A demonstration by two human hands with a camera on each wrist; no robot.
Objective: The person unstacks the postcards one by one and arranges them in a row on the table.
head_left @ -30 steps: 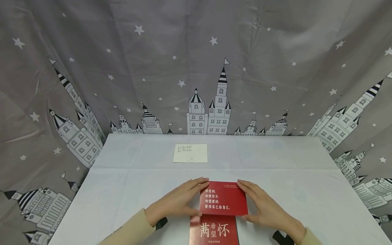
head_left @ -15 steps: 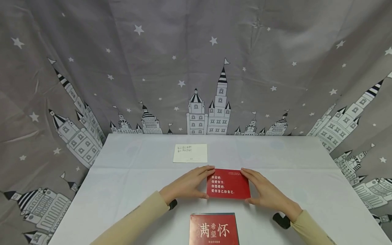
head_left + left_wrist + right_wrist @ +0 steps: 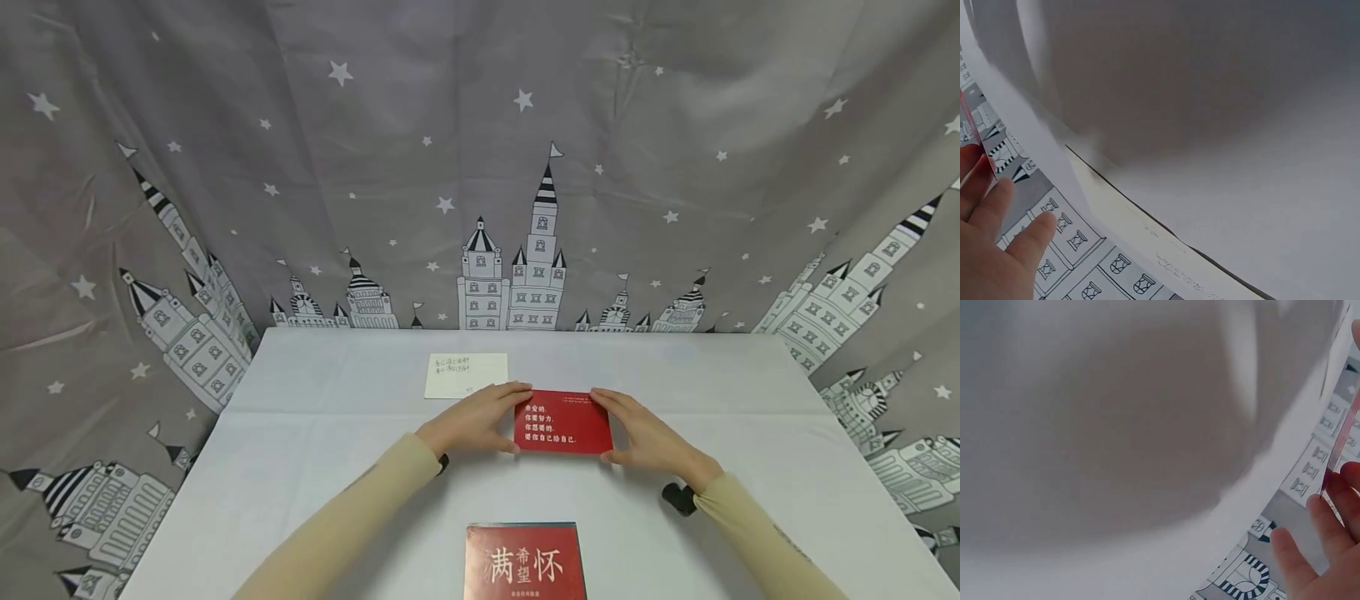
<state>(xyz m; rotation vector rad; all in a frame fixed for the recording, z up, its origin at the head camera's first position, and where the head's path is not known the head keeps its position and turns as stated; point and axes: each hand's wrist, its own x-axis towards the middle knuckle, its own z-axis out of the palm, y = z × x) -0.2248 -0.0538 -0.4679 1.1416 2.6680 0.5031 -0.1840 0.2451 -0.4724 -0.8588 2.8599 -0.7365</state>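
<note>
A red postcard point(image 3: 564, 422) with white Chinese lettering is stretched between my two hands. My left hand point(image 3: 477, 423) pinches its left side, fingers at the top corner and thumb at the bottom one. On the opposite side my right hand point(image 3: 651, 437) holds it the same way. Seen nearly edge-on, the postcard point(image 3: 1340, 440) slips between the right fingers in the right wrist view. A cream card point(image 3: 459, 377) with handwriting lies just behind my left hand, its lower right corner close to the fingers.
Near the front edge of view lies a red stack or packet point(image 3: 525, 557) with large white characters. A white cloth point(image 3: 315, 450) covers the table. Behind it hangs a grey curtain point(image 3: 645, 208) printed with castles and stars.
Both hands have carried the red postcard from over the red packet, away from the body and slightly right, uncovering the packet's top edge. The cream card has stayed put.
</note>
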